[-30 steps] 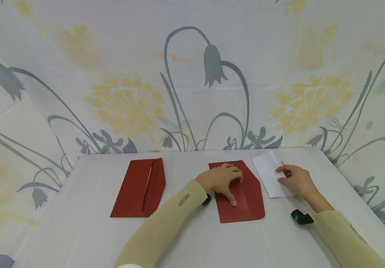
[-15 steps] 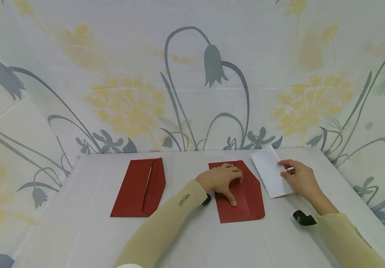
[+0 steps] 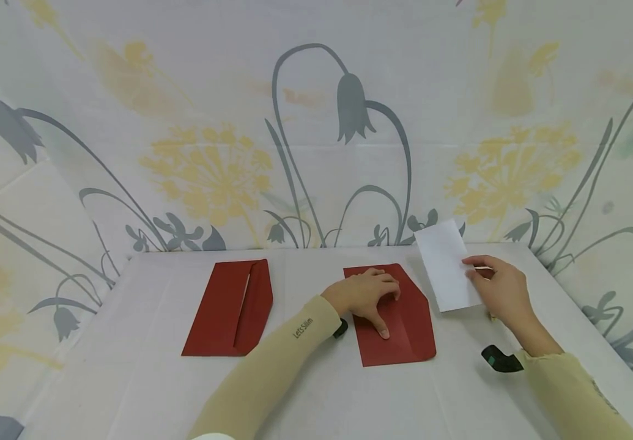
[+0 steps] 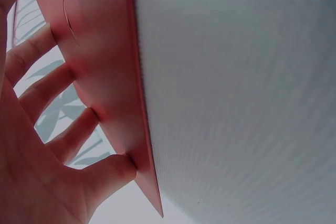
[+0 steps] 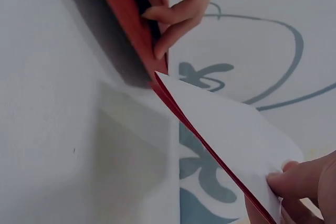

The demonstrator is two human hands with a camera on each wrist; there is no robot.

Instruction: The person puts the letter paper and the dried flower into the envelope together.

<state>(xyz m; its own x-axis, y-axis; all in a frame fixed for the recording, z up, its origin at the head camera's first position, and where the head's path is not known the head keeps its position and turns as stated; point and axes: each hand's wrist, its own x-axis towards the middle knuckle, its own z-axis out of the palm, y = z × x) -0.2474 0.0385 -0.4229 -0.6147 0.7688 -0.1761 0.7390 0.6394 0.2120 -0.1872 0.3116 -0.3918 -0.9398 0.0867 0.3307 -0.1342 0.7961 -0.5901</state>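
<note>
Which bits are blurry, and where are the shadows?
Head view: mostly sharp, with a soft shadow beside the left sleeve; left wrist view: the white tabletop looks grey and blurry up close; right wrist view: soft dark shadows on the tabletop, one running along the red envelope.

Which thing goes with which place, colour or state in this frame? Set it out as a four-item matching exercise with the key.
Column 1
1. Left hand
2. Right hand
3. Paper
4. Envelope at the left

Column 2
A. White face showing, raised off the table
B. Red, lying down, no hand on it
C. Resting on the middle envelope
D. Pinching something by its edge

Right pairs: 1-C, 2-D, 3-A, 4-B
</note>
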